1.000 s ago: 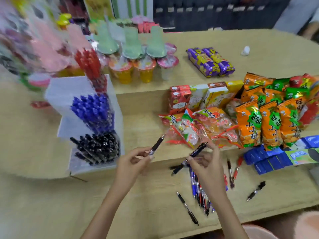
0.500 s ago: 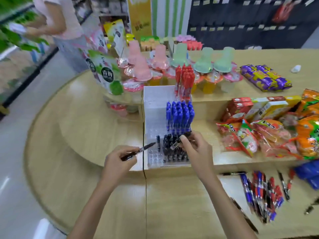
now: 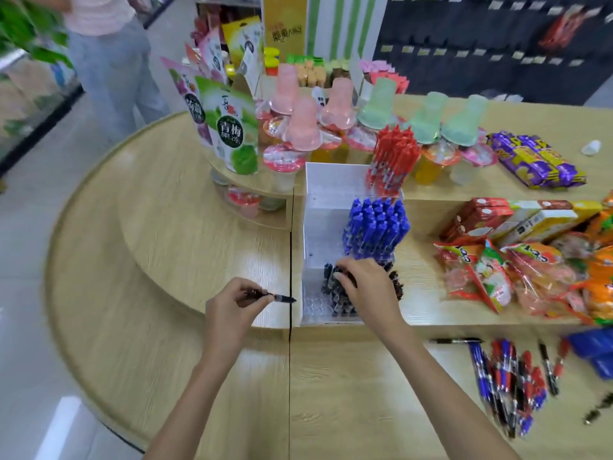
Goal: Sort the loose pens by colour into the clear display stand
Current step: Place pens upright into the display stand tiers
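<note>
At centre, left hand [image 3: 229, 305] and right hand [image 3: 370, 288] each pinch a black pen [image 3: 279, 297] at the part-filled stand [image 3: 320, 189]; loose pens [image 3: 507, 383] remain lower right.

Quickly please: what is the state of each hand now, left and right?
Left hand: closed, pinching a black pen.
Right hand: fingers curled on the black pens in the stand; whether it grips one cannot be told.

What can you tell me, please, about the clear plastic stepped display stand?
The clear plastic display stand sits upright on the wooden counter, in three steps: red pens topmost, blue pens midway, black pens lowest, all at its right; its left part is unfilled. The right hand grips the black pens.
</note>
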